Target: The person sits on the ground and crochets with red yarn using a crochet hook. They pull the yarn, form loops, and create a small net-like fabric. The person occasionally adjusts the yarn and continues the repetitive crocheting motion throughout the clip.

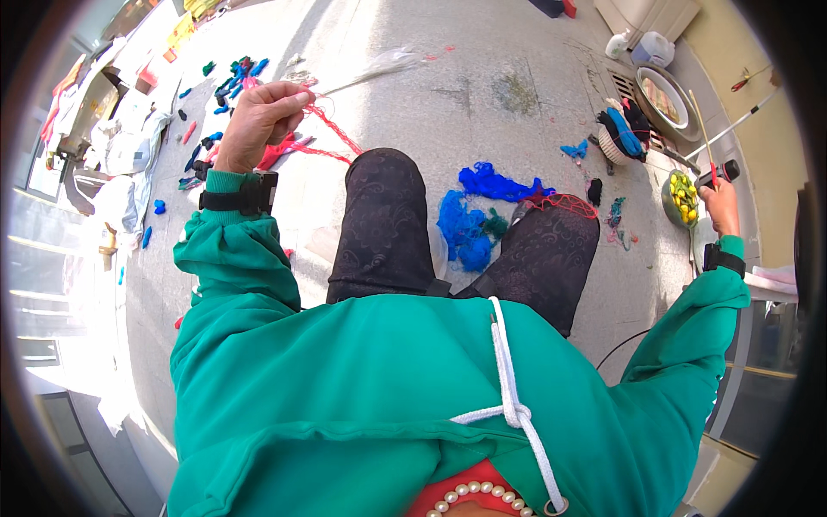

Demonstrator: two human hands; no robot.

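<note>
My left hand (265,119), raised at the upper left, pinches red yarn (333,126) between thumb and fingertips; strands run from it toward my left knee. Red netted yarn (568,205) also lies over my right knee. Far out to the right, my right hand (720,200) is closed around a thin tool with a red part (713,176) and a long, light-coloured shaft; its exact kind is unclear. Between and beyond my knees, tangled bright blue yarn (468,226) and dark blue yarn (494,183) lie on the floor, with a small dark green tuft (496,223) beside them.
Several small yarn bundles (236,81) lie scattered at the upper left. At the right are a basket of yarn (615,143), a bowl of yellow and green items (682,199), round basins (665,100) and a plastic jug (654,49). Clothes (132,155) are piled at the left.
</note>
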